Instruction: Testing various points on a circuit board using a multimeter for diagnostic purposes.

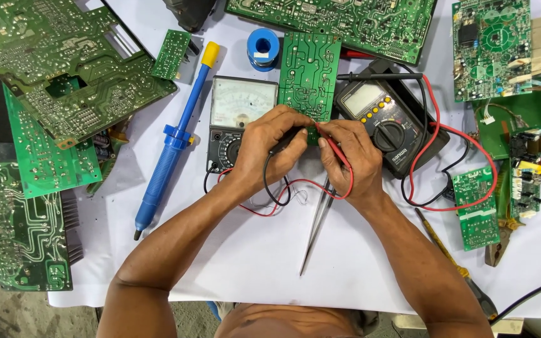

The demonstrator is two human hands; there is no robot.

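Seen from above, a person's two bare forearms reach in from the lower edge of the frame and converge at the middle of a white-covered workbench (252,263), elbows spread wide and wrists angled inward so the hands almost meet. The left hand (264,147) is curled with knuckles up, its fingers clamped on a black test probe (286,141) whose tip points right toward the bottom edge of a small green circuit board (309,75). The right hand (352,156) mirrors it, fingers pinched together around a red test probe (330,141) that slants up and left to the same edge of the board. The two probe tips sit just beside each other at the board's lower end, which is partly hidden by the fingers.

The board lies flat, solder side up, between an analog meter (242,103) on its left and a dark digital multimeter (386,122) on its right, touching or overlapping both. Red and black leads (433,131) loop from the digital multimeter round under the right wrist. A pair of tweezers (314,235) lies on the cloth between the forearms, pointing toward the person. A blue desoldering pump (173,138) with a yellow cap rests diagonally left of the analog meter, and a blue spool of solder (263,45) stands just above it. Larger green boards (64,62) crowd the left edge of the bench, and more lie at the right.
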